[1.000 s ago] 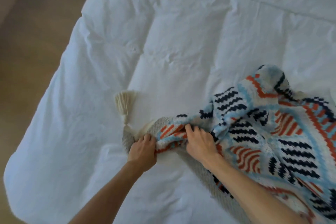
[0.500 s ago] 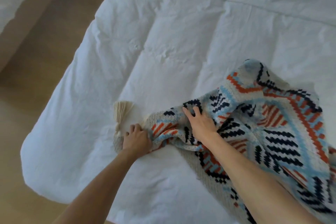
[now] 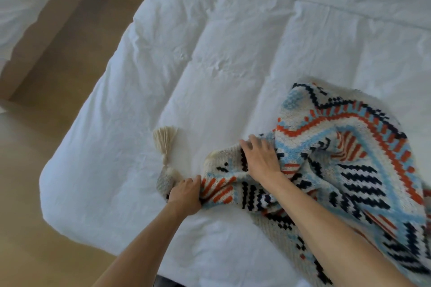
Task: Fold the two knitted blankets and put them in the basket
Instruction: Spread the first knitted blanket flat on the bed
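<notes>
Head view: rumpled knitted blanket [image 3: 349,158], cream tassel [image 3: 165,141].

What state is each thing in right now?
Blanket: unfolded, bunched on the duvet.
Tassel: lying flat on the duvet.
Left hand: grips the blanket's corner.
Right hand: on the blanket, grip unclear.
Duvet: spread out, wrinkled.
</notes>
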Motion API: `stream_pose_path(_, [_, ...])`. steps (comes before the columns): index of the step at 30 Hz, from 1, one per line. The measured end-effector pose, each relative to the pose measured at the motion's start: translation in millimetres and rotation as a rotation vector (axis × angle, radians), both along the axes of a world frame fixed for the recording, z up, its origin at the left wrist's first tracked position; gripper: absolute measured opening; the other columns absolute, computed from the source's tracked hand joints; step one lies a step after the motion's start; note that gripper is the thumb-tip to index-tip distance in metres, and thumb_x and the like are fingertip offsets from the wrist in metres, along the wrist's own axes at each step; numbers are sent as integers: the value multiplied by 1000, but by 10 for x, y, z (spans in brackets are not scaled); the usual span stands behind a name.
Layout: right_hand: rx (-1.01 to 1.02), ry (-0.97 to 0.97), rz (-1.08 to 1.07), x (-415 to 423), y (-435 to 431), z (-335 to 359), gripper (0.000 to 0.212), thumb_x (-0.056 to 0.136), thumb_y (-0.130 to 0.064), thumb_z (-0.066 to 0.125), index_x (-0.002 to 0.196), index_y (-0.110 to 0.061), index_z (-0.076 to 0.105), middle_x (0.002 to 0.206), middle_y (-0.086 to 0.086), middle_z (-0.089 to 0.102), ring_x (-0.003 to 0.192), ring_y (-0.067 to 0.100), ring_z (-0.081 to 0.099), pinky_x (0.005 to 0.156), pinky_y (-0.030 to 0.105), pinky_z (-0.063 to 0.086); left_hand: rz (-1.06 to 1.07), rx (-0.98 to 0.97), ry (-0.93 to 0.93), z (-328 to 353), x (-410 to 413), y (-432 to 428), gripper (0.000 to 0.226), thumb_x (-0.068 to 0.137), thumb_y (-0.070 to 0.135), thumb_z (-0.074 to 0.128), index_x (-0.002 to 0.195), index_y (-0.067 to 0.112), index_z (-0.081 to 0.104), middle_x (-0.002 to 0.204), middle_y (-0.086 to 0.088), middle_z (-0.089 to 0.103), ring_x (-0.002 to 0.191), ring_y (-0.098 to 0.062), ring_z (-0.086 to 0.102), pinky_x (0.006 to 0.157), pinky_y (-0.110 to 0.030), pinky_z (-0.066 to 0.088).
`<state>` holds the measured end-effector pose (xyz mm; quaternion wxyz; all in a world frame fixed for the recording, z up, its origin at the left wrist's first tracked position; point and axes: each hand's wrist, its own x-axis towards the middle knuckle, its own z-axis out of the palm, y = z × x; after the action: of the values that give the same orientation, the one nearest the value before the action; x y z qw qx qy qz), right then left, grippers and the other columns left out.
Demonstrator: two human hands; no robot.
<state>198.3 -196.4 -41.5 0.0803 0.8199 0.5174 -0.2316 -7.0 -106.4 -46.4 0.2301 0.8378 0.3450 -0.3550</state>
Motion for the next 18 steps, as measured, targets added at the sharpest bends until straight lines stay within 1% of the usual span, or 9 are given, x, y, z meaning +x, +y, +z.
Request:
stream_pose_path(2, [-80,39,-52,69,46,-44,85,76,3,62,144,-22,18,145,17,23,124,37,39,101,46,42,25,-72,-16,13,-9,63,34,80,30,57,106,18,39,104,-5,55,93,-23,56,76,-33,49])
stream_pose_path(3, [-112,80,-88,78,49,-60,84,77,5,59,144,-22,18,142,17,27,119,36,44,96,44,46,56,-113,-36,28,-2,103,33,78,33,57,101,20,38,100,-3,54,89,-21,54,75,-32,48])
stream_pose_path(6, [-171,101,-97,33,23,-79,63,82,5,53,136,-16,30,122,16,46,95,29,58,77,36,50,130,-88,-142,63,41,204,32,76,46,48,94,20,41,91,0,53,85,-19,51,86,-38,43])
stream_pose_path(8, [-205,34,-88,-20,10,-70,47,84,3,54,126,-11,40,115,14,49,92,28,58,73,34,48,157,-25,-235,84,78,260,39,73,51,38,94,19,44,89,1,54,84,-17,52,93,-41,36])
stream_pose_path(9, [-205,4,-94,-51,26,-55,41,83,1,56,121,-9,44,115,13,48,94,28,57,74,34,48,204,-42,-295,98,94,291,40,74,52,37,96,19,46,91,2,54,84,-16,52,92,-39,36])
stream_pose_path(11, [-165,-17,-121,-113,122,-7,37,82,-4,61,116,-9,46,118,12,47,100,28,53,79,34,48,347,-134,-393,133,109,377,36,83,44,46,107,17,46,96,1,54,84,-15,52,82,-31,41])
stream_pose_path(13, [-97,-22,-156,-153,311,80,38,82,-7,63,116,-8,45,120,12,47,102,28,51,81,33,48,413,-151,-422,159,76,515,27,87,28,52,110,16,45,97,0,54,81,-14,53,68,-25,44])
stream_pose_path(16, [9,-52,-189,-196,750,276,39,83,-9,61,118,-7,43,120,13,45,99,28,50,78,33,46,392,-44,-426,191,-113,836,7,89,18,48,96,15,49,87,0,58,69,-12,54,53,-20,42])
stream_pose_path(18, [128,-61,-184,-253,1140,435,37,82,-6,59,115,-7,42,116,14,44,95,28,48,72,32,42,412,64,-421,232,-289,1131,6,90,19,45,90,13,47,79,-1,55,65,-17,51,52,-26,37])
